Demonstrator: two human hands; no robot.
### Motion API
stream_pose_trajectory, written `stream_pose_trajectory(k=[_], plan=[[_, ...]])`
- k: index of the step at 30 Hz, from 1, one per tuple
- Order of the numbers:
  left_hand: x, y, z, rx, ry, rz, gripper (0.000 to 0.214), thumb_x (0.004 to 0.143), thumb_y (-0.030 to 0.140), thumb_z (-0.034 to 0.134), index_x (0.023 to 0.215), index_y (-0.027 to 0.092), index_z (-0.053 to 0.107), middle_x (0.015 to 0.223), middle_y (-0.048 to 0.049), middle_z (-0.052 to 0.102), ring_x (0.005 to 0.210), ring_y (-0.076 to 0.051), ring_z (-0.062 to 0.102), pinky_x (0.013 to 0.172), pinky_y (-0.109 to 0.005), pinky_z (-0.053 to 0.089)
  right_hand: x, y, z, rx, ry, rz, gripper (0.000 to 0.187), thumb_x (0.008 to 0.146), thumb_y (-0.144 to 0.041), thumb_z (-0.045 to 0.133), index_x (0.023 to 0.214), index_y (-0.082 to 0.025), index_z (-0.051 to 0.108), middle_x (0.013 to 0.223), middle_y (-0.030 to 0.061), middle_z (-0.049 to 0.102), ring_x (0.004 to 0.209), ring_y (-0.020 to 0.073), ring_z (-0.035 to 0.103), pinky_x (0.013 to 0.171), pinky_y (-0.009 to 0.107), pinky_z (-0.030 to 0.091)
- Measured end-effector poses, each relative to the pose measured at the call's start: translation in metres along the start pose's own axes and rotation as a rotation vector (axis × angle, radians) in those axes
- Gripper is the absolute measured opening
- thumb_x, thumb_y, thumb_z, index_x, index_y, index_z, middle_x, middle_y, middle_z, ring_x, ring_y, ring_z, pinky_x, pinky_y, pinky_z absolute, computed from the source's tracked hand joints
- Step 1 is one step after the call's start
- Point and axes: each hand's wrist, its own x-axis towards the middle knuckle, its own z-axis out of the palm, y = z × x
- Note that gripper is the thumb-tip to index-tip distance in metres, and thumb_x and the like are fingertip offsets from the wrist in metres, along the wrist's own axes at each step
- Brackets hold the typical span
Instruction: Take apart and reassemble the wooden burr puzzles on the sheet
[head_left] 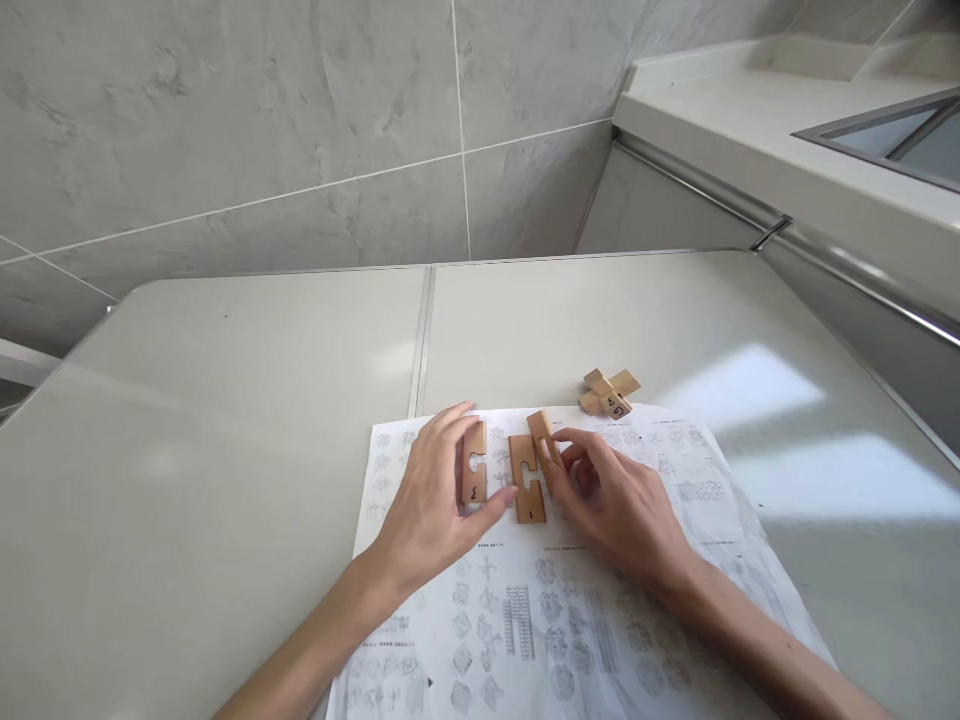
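While the left hand (427, 490) curves half-open: marked block (475, 484) lies beside its fingers; grip unclear.
Right hand (626, 505): pinches slanted slotted block (540, 427).
Between hands: middle block (530, 502), flat on printed sheet (435, 700).
Slotted block: best pinched by its edges, slot uncovered.

Looks like kitchen: grey tiled wall (300, 100); white counter (720, 112) with metal-framed inset (911, 138); metal strip (697, 190) and grey panel (656, 215) under counter edge.

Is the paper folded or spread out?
Spread out: the paper lies open on the table, with printed diagrams showing across it.
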Motion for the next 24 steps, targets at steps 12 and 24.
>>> stream_pose_trajectory(k=[12, 24], plan=[[-0.0007, -0.0001, 0.0008, 0.162, -0.169, 0.239, 0.107, 0.086, 0.067, 0.081, 0.166, 0.030, 0.021, 0.173, -0.0161, 0.034, 0.164, -0.042, 0.025, 0.130, -0.070, 0.032, -0.0034, -0.0045, 0.0001, 0.152, -0.176, -0.174, 0.020, 0.104, -0.021, 0.056, 0.124, -0.023, 0.059, 0.089, 0.0023, 0.072, 0.067, 0.0166, 0.065, 0.060, 0.029, 0.050], [-0.0001, 0.0003, 0.0046, 0.210, -0.127, 0.247, 0.098, 0.085, 0.058, 0.085, 0.161, 0.026, 0.031, 0.162, -0.0157, 0.048, 0.156, -0.040, 0.038, 0.133, -0.067, 0.027, -0.0039, -0.0029, 0.0023, 0.117, -0.144, -0.185, 0.017, 0.106, -0.021, 0.054, 0.123, -0.023, 0.060, 0.094, 0.0045, 0.071, 0.066, 0.0161, 0.066, 0.056, 0.028, 0.050]])
